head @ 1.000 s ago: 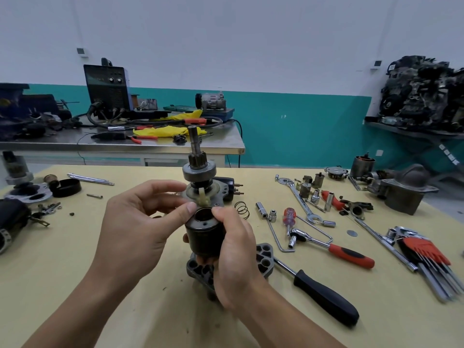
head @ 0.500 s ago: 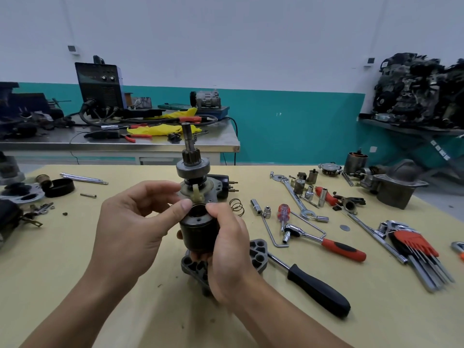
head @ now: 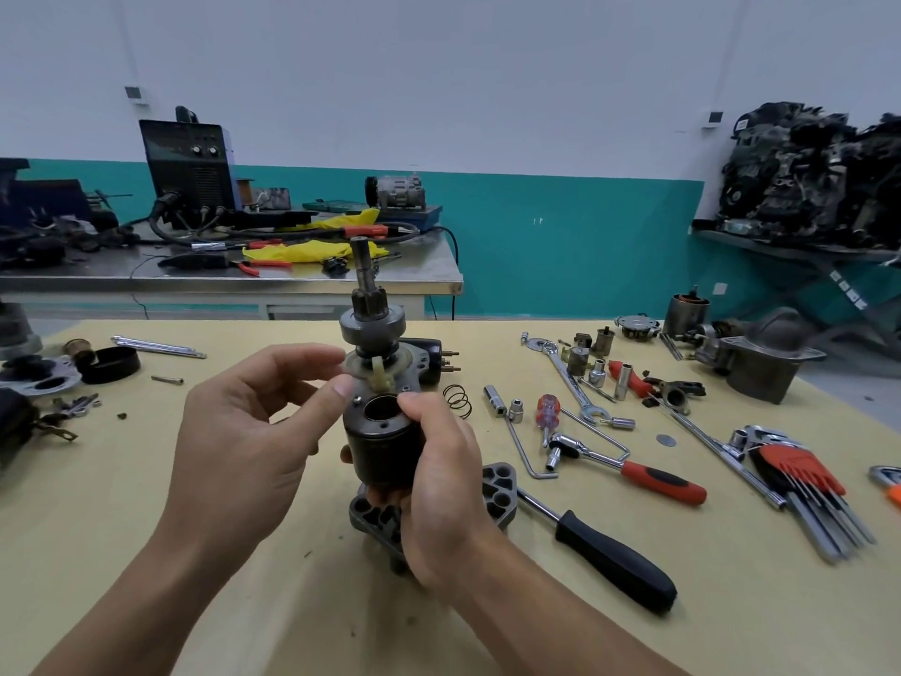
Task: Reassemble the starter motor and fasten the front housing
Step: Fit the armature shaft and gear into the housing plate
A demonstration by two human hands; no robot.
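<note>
A dark cylindrical solenoid body point(head: 378, 451) with an open bore on top is held upright over a grey cast bracket point(head: 497, 490) on the table. My right hand point(head: 439, 490) wraps around its right side, thumb at the rim. Behind it stands the starter assembly with its pinion gear and shaft point(head: 370, 304) pointing up and a pale plastic fork lever point(head: 379, 378) at its base. My left hand point(head: 248, 431) pinches at that lever and the plate beside it. The grey front housing point(head: 760, 363) sits far right on the table.
A small spring point(head: 457, 400), sockets, a spanner point(head: 568, 378), a red-handled ratchet point(head: 634, 468), a black-handled driver point(head: 609, 558) and red hex keys point(head: 799, 480) lie to the right. More starter parts point(head: 48, 378) lie at the left edge. A steel bench point(head: 234, 278) stands behind.
Both hands keep the same hold on the solenoid and lever. The view has shifted slightly, so the scene sits a little lower and to the left.
</note>
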